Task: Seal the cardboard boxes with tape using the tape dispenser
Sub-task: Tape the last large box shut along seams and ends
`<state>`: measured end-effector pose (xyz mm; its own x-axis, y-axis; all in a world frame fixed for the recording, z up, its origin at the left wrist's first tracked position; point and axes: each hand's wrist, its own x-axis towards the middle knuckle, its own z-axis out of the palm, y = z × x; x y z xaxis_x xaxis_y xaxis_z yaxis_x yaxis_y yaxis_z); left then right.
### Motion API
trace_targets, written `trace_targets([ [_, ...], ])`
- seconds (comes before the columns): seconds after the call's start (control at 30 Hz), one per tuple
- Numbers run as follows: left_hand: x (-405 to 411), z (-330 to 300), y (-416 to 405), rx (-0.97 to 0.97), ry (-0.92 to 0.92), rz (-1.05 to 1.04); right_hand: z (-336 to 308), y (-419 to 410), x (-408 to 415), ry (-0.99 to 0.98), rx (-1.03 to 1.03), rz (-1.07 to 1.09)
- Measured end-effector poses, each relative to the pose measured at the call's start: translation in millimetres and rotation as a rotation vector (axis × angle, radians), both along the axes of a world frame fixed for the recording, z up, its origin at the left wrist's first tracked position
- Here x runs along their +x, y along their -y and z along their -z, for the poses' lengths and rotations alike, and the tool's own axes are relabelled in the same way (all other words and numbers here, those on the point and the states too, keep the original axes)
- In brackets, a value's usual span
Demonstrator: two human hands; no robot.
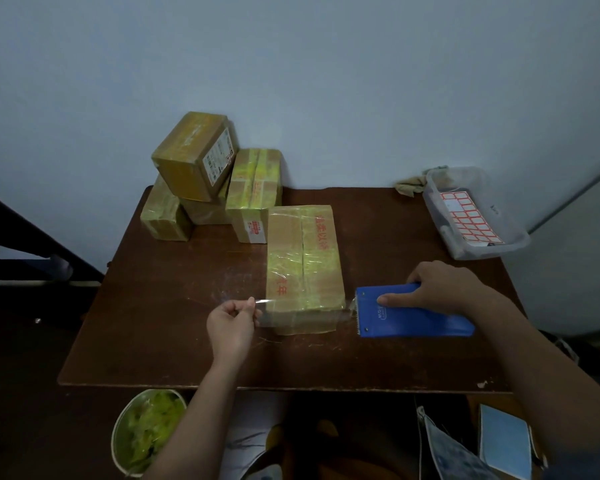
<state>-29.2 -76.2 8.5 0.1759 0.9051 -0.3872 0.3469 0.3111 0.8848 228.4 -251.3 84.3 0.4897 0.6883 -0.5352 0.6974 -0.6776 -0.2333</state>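
A flat cardboard box [303, 258] with red print and shiny tape lies in the middle of the brown table [174, 334]. My right hand [440, 285] grips the blue tape dispenser [413, 313] just right of the box's near corner. A strip of clear tape [302, 318] runs from the dispenser's toothed edge across the box's near side. My left hand [231, 322] pinches the strip's free end, left of the box.
Several taped boxes [208, 178] are stacked at the table's back left. A clear plastic tub [475, 216] with red-bordered labels sits at the back right, a rag behind it. Below the table's front edge stand a bin [146, 431] of tape scraps and a blue notebook [506, 441].
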Motion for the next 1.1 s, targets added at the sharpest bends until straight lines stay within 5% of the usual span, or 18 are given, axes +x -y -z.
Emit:
trace_targets([
  [1.1,3,25,-9,-0.077,-0.073,0.055,23,-10,9,-0.131,-0.035,0.111],
])
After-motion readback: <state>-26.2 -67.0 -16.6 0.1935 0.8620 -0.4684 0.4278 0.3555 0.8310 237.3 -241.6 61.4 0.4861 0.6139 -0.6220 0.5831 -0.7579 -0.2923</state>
